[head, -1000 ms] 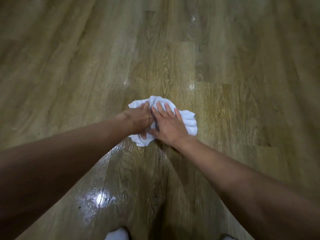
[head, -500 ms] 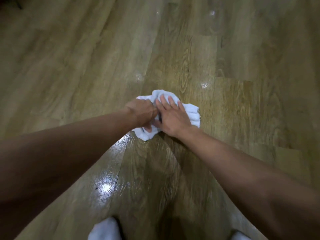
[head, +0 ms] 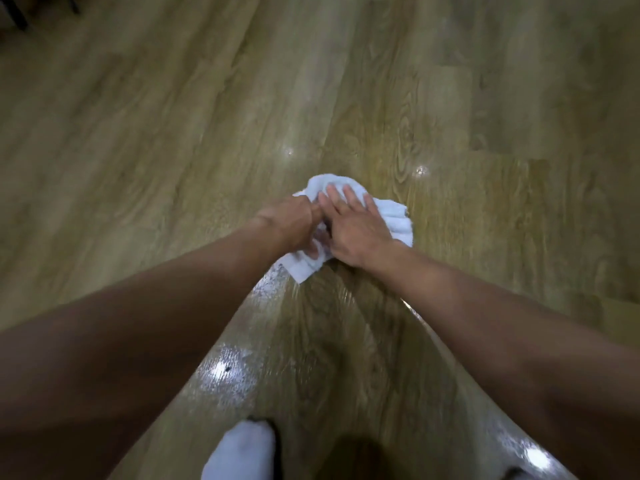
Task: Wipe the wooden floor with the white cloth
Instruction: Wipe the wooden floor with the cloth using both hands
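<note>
i am bent over a wooden floor (head: 145, 140), looking down along both bare forearms. a crumpled white cloth (head: 394, 220) lies on the boards straight ahead of me, and both hands press it down. my right hand (head: 356, 233) lies flat on top with fingers spread open. my left hand (head: 294, 223) is curled closed, bunching the cloth's near left edge. between the cloth and my body the boards shine with a wet, streaky gloss, so i judge that strip already wiped. the floor to the left, the right and beyond the cloth looks dull and dry, apart from two small bright glints just past the cloth, so most of the visible floor seems still to do. a white sock (head: 242, 452) shows at the bottom edge, and dark furniture legs (head: 17, 15) stand at the far top left.
</note>
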Available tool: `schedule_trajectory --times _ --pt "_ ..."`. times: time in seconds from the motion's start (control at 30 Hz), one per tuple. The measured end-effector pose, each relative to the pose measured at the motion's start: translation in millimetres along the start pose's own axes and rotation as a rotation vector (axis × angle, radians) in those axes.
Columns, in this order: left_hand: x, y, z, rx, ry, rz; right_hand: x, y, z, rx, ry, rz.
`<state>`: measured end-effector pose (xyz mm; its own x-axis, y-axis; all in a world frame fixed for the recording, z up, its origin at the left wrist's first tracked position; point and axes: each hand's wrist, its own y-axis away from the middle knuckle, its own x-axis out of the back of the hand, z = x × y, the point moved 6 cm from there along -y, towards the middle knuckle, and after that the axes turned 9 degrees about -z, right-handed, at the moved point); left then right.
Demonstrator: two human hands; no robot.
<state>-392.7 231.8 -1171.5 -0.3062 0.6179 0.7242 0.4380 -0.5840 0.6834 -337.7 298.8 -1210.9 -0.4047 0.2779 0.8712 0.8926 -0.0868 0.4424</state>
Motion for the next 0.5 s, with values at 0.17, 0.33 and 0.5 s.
schedule_trajectory --times 0.17,0.33,0.5 --pt "-35.4 42.2 23.2 -0.113 -0.107 0.052 -45.4 61.9 -37.5 -0.005 0.007 0.063" --pt "-28.9 25.1 -6.3 -0.104 -0.252 0.002 -31.1 37.2 -26.3 0.004 0.036 0.046" --pt "-1.7 6.7 -27.3 -0.021 -0.234 -0.006 5.3 -21.3 -24.1 -0.099 0.007 -0.059"
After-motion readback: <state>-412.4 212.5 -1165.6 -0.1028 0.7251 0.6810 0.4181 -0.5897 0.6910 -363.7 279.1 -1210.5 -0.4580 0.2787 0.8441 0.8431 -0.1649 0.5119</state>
